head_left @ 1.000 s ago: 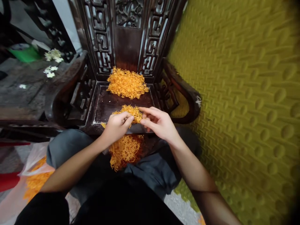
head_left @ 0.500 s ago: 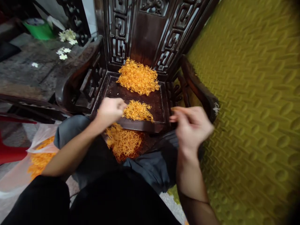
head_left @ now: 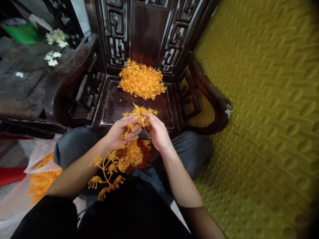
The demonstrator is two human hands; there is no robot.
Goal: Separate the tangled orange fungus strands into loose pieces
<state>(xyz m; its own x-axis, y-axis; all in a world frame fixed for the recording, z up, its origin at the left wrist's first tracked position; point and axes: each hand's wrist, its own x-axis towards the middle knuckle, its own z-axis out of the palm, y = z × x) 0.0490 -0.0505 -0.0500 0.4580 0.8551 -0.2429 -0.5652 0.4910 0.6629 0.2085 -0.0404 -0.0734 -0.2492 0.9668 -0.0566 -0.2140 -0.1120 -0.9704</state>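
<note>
My left hand (head_left: pixel 122 131) and my right hand (head_left: pixel 156 131) meet over the front edge of a dark carved wooden chair seat (head_left: pixel 113 109). Both pinch a small clump of orange stringy strands (head_left: pixel 139 114). A string of orange tufts (head_left: pixel 107 172) hangs from my left hand down across my lap. A bigger heap of the same orange strands (head_left: pixel 141 81) lies at the back of the seat. More orange strands (head_left: pixel 132 154) lie between my knees below the seat.
A clear plastic bag with orange strands (head_left: pixel 41 179) lies on the floor at the left. The chair's curved armrests (head_left: pixel 211 96) flank the seat. A yellow-green embossed mat (head_left: pixel 261 116) fills the right. White flowers (head_left: pixel 54 36) and a green container (head_left: pixel 21 31) sit far left.
My right hand swung out to the right and has come back to the clump. My left hand has lifted strands, and a string of orange tufts now dangles from it.
</note>
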